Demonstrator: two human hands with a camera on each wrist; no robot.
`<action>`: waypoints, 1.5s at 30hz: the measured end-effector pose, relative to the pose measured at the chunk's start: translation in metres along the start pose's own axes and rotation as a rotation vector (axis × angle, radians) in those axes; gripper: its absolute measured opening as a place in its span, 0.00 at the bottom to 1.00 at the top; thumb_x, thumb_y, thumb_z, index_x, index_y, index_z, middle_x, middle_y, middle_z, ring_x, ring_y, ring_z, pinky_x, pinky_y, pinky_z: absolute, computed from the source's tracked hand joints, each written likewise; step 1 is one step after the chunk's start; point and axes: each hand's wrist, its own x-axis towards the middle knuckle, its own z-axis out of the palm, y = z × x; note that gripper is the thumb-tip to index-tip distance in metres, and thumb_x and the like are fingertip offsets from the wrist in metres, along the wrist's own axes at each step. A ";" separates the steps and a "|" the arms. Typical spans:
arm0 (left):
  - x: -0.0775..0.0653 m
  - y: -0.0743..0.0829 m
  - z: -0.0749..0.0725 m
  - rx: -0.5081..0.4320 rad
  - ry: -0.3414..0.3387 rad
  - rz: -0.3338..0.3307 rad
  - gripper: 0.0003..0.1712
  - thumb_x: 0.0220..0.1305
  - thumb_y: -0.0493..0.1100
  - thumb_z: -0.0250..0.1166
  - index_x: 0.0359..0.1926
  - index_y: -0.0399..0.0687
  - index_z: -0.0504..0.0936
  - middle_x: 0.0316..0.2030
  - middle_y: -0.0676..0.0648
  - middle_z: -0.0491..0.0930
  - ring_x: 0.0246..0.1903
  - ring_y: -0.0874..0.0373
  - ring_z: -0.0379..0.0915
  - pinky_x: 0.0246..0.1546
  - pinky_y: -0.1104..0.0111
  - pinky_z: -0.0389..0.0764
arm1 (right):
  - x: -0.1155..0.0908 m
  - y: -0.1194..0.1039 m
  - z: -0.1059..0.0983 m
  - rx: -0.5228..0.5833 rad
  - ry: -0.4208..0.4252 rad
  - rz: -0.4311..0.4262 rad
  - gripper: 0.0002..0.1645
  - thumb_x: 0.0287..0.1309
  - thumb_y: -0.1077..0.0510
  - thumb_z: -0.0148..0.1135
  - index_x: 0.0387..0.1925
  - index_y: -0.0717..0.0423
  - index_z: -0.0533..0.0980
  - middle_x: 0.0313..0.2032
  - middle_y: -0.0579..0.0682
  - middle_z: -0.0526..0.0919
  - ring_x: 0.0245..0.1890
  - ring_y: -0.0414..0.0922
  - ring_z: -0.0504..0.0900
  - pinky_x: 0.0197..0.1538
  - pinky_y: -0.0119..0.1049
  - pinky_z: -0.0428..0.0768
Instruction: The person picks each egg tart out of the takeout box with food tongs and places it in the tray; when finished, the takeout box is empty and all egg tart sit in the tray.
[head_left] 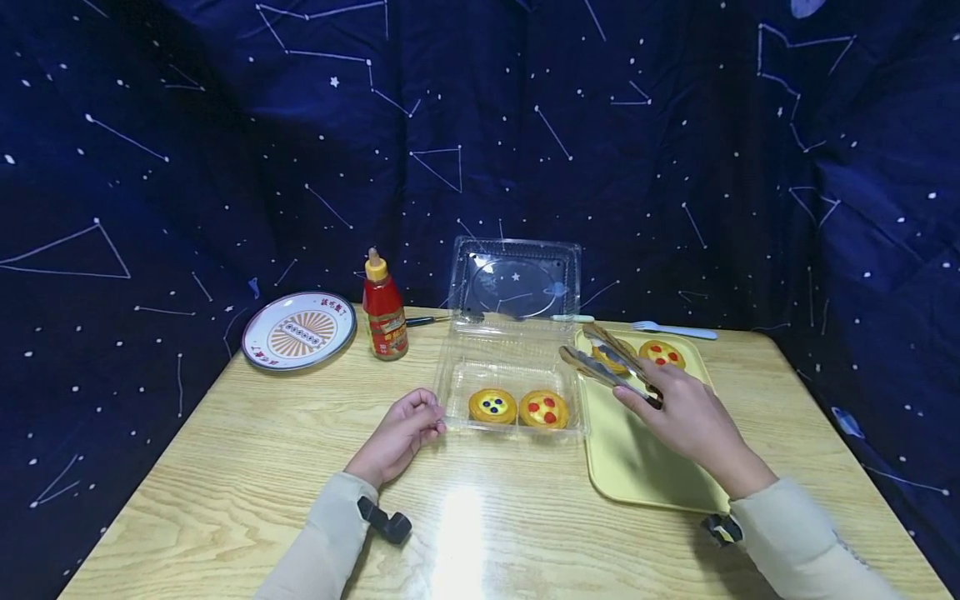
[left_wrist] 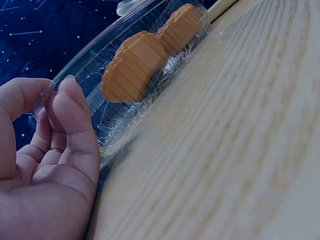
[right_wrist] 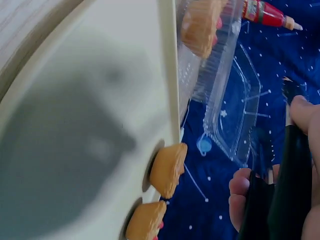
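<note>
My left hand (head_left: pixel 401 437) pinches the left rim of a clear plastic clamshell box (head_left: pixel 459 379), its lid (head_left: pixel 517 287) standing up behind. In the box's front row sit an egg tart with blue berries (head_left: pixel 492 406) and an egg tart with red pieces (head_left: pixel 543 409). My right hand (head_left: pixel 686 417) grips a pair of tongs (head_left: pixel 588 367) over the yellow tray (head_left: pixel 637 467), the tips spread apart with nothing between them. At the tray's far end lie two more tarts; the tongs partly cover one tart (head_left: pixel 617 358), and the other tart (head_left: pixel 663 353) shows red pieces.
A red sauce bottle (head_left: pixel 386 321) with a yellow cap stands left of the box, and a patterned white plate (head_left: pixel 300 331) lies farther left. Along the back are a blue fork (head_left: pixel 675 330) and a dark-handled brush-like tool (head_left: pixel 426 320). A starry dark-blue cloth (head_left: pixel 480 125) hangs behind the table.
</note>
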 end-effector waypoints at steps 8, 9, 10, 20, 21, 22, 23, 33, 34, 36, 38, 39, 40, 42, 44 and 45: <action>-0.001 -0.001 0.000 -0.001 -0.004 0.001 0.08 0.67 0.34 0.60 0.41 0.39 0.67 0.33 0.48 0.74 0.33 0.59 0.75 0.34 0.75 0.77 | 0.008 -0.013 0.007 0.002 -0.045 0.014 0.46 0.64 0.31 0.55 0.69 0.61 0.66 0.53 0.67 0.78 0.51 0.64 0.77 0.47 0.64 0.75; -0.001 -0.001 0.000 -0.002 -0.003 0.001 0.08 0.67 0.34 0.60 0.41 0.39 0.67 0.33 0.48 0.74 0.33 0.59 0.75 0.34 0.75 0.77 | 0.009 -0.015 0.007 0.003 -0.053 0.016 0.46 0.64 0.31 0.54 0.69 0.61 0.66 0.53 0.66 0.78 0.51 0.64 0.77 0.47 0.64 0.75; -0.001 -0.001 0.000 -0.003 -0.003 0.001 0.08 0.67 0.34 0.60 0.41 0.39 0.68 0.33 0.48 0.74 0.33 0.59 0.75 0.34 0.75 0.77 | 0.011 -0.017 0.007 0.001 -0.062 0.017 0.47 0.64 0.30 0.53 0.69 0.61 0.66 0.53 0.66 0.78 0.51 0.65 0.77 0.48 0.64 0.74; -0.002 0.000 0.000 0.001 0.005 -0.005 0.09 0.67 0.35 0.61 0.41 0.39 0.68 0.32 0.48 0.74 0.33 0.60 0.76 0.34 0.75 0.77 | 0.019 -0.027 0.015 -0.006 -0.117 -0.113 0.45 0.64 0.31 0.55 0.70 0.58 0.65 0.63 0.64 0.72 0.62 0.63 0.70 0.60 0.63 0.69; -0.002 0.000 0.000 0.001 0.006 -0.006 0.09 0.67 0.35 0.61 0.41 0.39 0.68 0.33 0.48 0.74 0.33 0.60 0.76 0.34 0.75 0.77 | 0.020 -0.027 0.017 -0.013 -0.118 -0.130 0.45 0.64 0.32 0.55 0.70 0.58 0.65 0.63 0.63 0.72 0.62 0.63 0.70 0.60 0.63 0.70; -0.002 0.000 0.000 0.001 0.006 -0.006 0.09 0.67 0.35 0.61 0.41 0.40 0.68 0.33 0.48 0.74 0.33 0.60 0.76 0.34 0.75 0.77 | 0.020 -0.028 0.018 -0.016 -0.119 -0.148 0.44 0.64 0.32 0.56 0.70 0.57 0.66 0.64 0.63 0.72 0.62 0.62 0.71 0.60 0.62 0.70; -0.002 0.000 0.001 -0.001 0.007 -0.007 0.09 0.67 0.34 0.61 0.41 0.40 0.68 0.33 0.48 0.74 0.33 0.59 0.76 0.34 0.75 0.77 | 0.021 -0.029 0.019 -0.019 -0.118 -0.170 0.43 0.64 0.33 0.57 0.69 0.57 0.66 0.63 0.63 0.72 0.62 0.62 0.71 0.59 0.62 0.71; -0.001 0.001 0.001 -0.003 0.005 -0.011 0.08 0.67 0.33 0.59 0.41 0.40 0.68 0.33 0.47 0.74 0.34 0.58 0.75 0.33 0.75 0.77 | 0.031 -0.031 0.032 -0.071 -0.053 -0.368 0.38 0.59 0.40 0.66 0.64 0.58 0.73 0.54 0.59 0.80 0.52 0.58 0.80 0.54 0.55 0.77; -0.001 0.001 0.001 -0.002 0.006 -0.011 0.08 0.66 0.33 0.59 0.41 0.40 0.68 0.33 0.47 0.74 0.34 0.58 0.75 0.33 0.75 0.77 | 0.032 -0.031 0.033 -0.074 -0.050 -0.378 0.39 0.58 0.39 0.66 0.64 0.58 0.73 0.53 0.59 0.80 0.51 0.57 0.80 0.53 0.55 0.77; -0.001 0.001 0.001 0.000 0.009 -0.010 0.08 0.66 0.33 0.60 0.41 0.40 0.68 0.33 0.47 0.74 0.34 0.58 0.76 0.33 0.75 0.77 | 0.034 -0.032 0.035 -0.079 -0.044 -0.398 0.38 0.58 0.39 0.67 0.63 0.58 0.74 0.51 0.57 0.82 0.49 0.55 0.81 0.50 0.54 0.78; -0.001 0.000 0.001 0.001 0.007 -0.006 0.08 0.66 0.33 0.60 0.41 0.40 0.68 0.33 0.47 0.74 0.34 0.58 0.76 0.33 0.75 0.77 | 0.035 -0.034 0.036 -0.083 -0.044 -0.413 0.38 0.57 0.39 0.68 0.62 0.57 0.75 0.49 0.55 0.82 0.47 0.54 0.82 0.48 0.53 0.79; -0.001 0.000 0.001 0.003 0.004 -0.003 0.07 0.66 0.33 0.59 0.40 0.40 0.68 0.33 0.47 0.73 0.34 0.58 0.75 0.33 0.75 0.77 | 0.035 -0.034 0.036 -0.087 -0.044 -0.420 0.38 0.56 0.39 0.68 0.61 0.56 0.75 0.48 0.55 0.82 0.46 0.53 0.82 0.47 0.52 0.79; -0.001 0.000 0.001 0.005 0.002 -0.001 0.07 0.67 0.33 0.59 0.40 0.40 0.68 0.33 0.47 0.73 0.34 0.58 0.75 0.33 0.75 0.77 | 0.035 -0.035 0.037 -0.091 -0.043 -0.428 0.37 0.56 0.39 0.69 0.61 0.56 0.76 0.47 0.54 0.82 0.46 0.52 0.82 0.47 0.52 0.80; -0.001 0.000 0.001 0.004 -0.001 0.001 0.07 0.67 0.33 0.59 0.40 0.40 0.68 0.33 0.47 0.73 0.34 0.58 0.75 0.33 0.75 0.77 | 0.036 -0.035 0.038 -0.100 -0.043 -0.446 0.37 0.55 0.39 0.69 0.61 0.56 0.76 0.46 0.53 0.83 0.44 0.51 0.82 0.45 0.51 0.80; -0.001 0.000 0.001 0.004 -0.005 0.001 0.06 0.67 0.32 0.58 0.40 0.40 0.68 0.33 0.47 0.73 0.34 0.58 0.75 0.33 0.75 0.77 | 0.037 -0.036 0.038 -0.106 -0.044 -0.462 0.38 0.54 0.39 0.70 0.60 0.56 0.77 0.44 0.53 0.82 0.42 0.51 0.82 0.43 0.50 0.80; 0.000 0.000 0.001 0.003 -0.007 0.001 0.07 0.67 0.33 0.59 0.40 0.40 0.68 0.33 0.47 0.74 0.34 0.58 0.75 0.33 0.75 0.77 | 0.038 -0.036 0.038 -0.109 -0.044 -0.469 0.37 0.54 0.39 0.70 0.60 0.56 0.77 0.43 0.52 0.82 0.41 0.50 0.82 0.42 0.49 0.80</action>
